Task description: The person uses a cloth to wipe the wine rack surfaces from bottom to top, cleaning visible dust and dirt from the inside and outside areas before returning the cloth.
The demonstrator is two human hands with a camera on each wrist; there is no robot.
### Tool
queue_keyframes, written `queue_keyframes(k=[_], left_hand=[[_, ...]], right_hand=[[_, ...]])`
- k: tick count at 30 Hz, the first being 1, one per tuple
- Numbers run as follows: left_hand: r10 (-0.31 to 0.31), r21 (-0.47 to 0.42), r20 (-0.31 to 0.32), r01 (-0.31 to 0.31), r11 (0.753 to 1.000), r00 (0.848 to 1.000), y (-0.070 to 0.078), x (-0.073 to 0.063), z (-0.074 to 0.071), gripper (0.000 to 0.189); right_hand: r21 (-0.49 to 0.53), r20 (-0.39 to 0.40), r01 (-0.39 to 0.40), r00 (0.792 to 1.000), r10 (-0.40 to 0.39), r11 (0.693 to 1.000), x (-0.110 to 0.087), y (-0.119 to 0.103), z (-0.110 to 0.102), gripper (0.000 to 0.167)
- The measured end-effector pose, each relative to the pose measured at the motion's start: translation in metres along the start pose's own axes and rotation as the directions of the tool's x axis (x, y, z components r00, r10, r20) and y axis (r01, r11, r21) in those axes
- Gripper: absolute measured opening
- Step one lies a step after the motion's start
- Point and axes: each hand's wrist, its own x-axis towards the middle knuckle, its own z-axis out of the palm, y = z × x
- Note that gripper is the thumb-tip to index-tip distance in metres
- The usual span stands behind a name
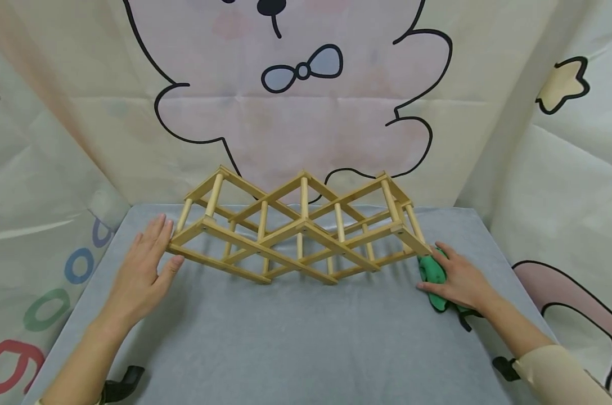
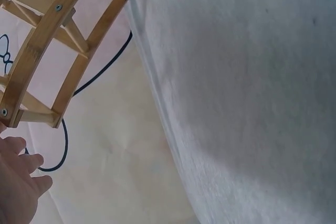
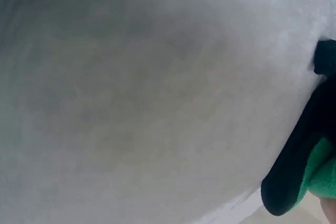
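Observation:
A light wooden rack of crossed slats and round dowels stands stretched out at the middle of the table. My left hand is at the rack's left end, fingers straight and fingertips at its corner. In the left wrist view, that end of the rack shows metal rivets, with the hand's fingertips just below. Beside the right end, my right hand grips a soft green and black cloth item between thumb and fingers. Its dark finger-like part shows in the right wrist view.
A grey-blue cloth covers the table. Behind it hangs a printed curtain with a bow-tied cartoon figure, and similar sheets enclose both sides. Dark straps or mounts show near both wrists.

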Motion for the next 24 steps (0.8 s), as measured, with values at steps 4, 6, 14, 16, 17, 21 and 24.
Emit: queue_keyframes(k=[4,6,14,16,17,21,24], left_hand=[[-0.006,-0.011,-0.019,0.006,1.0,1.0,0.001,-0.001,0.002,0.066],[-0.002,-0.012,-0.029,0.002,1.0,1.0,0.001,-0.001,0.003,0.066],[0.017,-0.026,-0.078,-0.019,0.999,0.997,0.004,0.0,0.006,0.063],[0.022,-0.035,-0.104,-0.026,0.999,0.994,0.004,-0.001,0.007,0.058],[0.028,-0.041,-0.123,-0.034,0.999,0.992,0.004,-0.001,0.008,0.056],[0.069,-0.065,-0.213,-0.084,0.994,0.975,0.005,0.001,0.012,0.053],[0.083,-0.088,-0.259,-0.109,0.99,0.962,0.005,0.003,0.015,0.057]], right_hand=[[0.014,-0.05,0.041,0.998,-0.04,0.999,0.0,-0.001,0.003,0.088],[0.01,-0.088,0.071,0.994,-0.07,0.997,-0.001,0.0,0.004,0.08],[0.007,-0.199,0.187,0.963,-0.182,0.982,0.0,0.0,0.006,0.056],[0.016,-0.212,0.202,0.958,-0.194,0.979,0.0,-0.001,0.005,0.053],[0.017,-0.221,0.208,0.955,-0.2,0.978,0.0,-0.001,0.005,0.052],[0.031,-0.247,0.226,0.946,-0.212,0.974,0.0,-0.001,0.005,0.051],[0.046,-0.272,0.231,0.939,-0.21,0.972,-0.003,0.001,0.005,0.053]])
